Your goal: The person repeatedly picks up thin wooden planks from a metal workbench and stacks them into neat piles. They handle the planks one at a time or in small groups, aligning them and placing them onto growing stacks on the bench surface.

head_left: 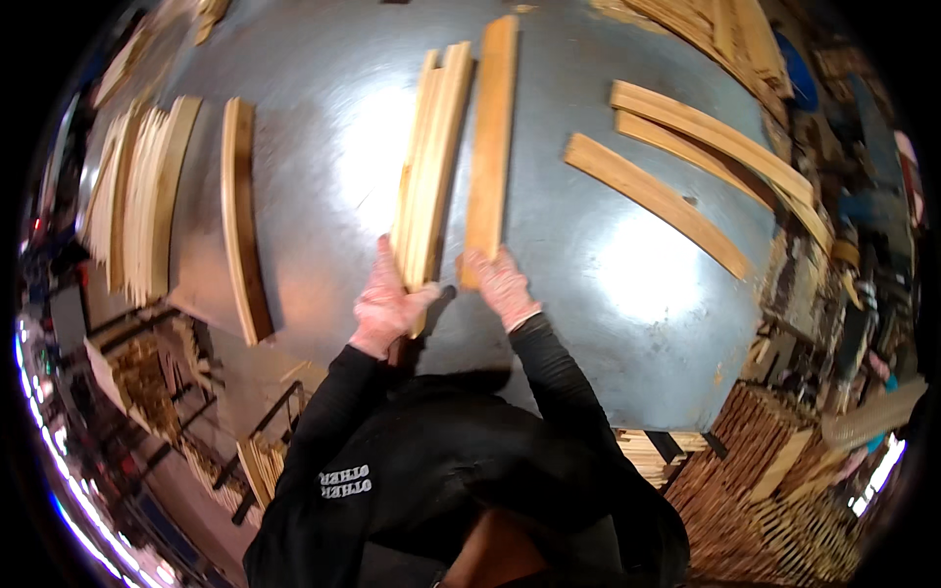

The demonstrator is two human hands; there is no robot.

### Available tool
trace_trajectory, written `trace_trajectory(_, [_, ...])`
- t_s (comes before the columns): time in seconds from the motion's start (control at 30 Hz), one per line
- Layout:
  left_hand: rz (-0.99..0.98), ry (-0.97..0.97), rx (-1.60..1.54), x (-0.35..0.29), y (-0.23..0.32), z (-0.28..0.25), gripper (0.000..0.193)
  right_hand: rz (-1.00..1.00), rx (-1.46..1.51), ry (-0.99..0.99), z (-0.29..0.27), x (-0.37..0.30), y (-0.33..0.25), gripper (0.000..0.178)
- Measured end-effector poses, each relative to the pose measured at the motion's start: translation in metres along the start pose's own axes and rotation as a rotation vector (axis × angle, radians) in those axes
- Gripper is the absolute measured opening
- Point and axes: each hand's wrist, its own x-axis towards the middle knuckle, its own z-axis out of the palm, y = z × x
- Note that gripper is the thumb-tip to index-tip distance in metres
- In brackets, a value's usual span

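Note:
In the middle of the grey metal table (314, 196), my left hand (382, 306) is closed around the near end of several pale wooden strips (433, 157) lying side by side, its thumb across them. My right hand (503, 286) grips the near end of a single wooden board (492, 137), darker and more orange than the strips. The board lies just right of the strips, with a narrow gap between. Both pieces point away from me. The undersides of the strips and the board, and some of my fingers, are hidden.
To the left stands a lone wooden slat (238, 216), with a row of slats (147, 201) beyond it. A loose board (657, 206) and overlapping boards (711, 127) lie to the right. Large timber stacks (765, 470) stand past the table's near right corner; racked timber (152, 382) is at lower left.

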Motion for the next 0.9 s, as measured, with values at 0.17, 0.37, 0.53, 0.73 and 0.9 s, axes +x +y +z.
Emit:
trace_trajectory(0.17, [-0.077, 0.145, 0.321, 0.0, 0.016, 0.011, 0.125, -0.112, -1.294, -0.525, 0.015, -0.022, -0.054, 0.048])
trace_trajectory(0.37, [-0.211, 0.177, 0.397, 0.004, 0.034, 0.021, 0.116, -0.245, -1.657, 0.546, -0.252, 0.042, -0.096, 0.103])
trace_trajectory(0.53, [-0.169, 0.288, 0.417, -0.002, 0.018, 0.005, 0.11, -0.246, -1.775, 0.293, -0.239, 0.057, -0.161, 0.089])
trace_trajectory(0.73, [0.08, 0.38, 0.576, -0.014, 0.015, 0.006, 0.108, -0.269, -1.762, 0.457, -0.293, 0.143, -0.245, 0.088])
trace_trajectory(0.9, [-0.361, 0.245, 0.428, -0.014, 0.03, 0.005, 0.113, -0.108, -1.791, 0.331, -0.268, 0.136, -0.242, 0.07])
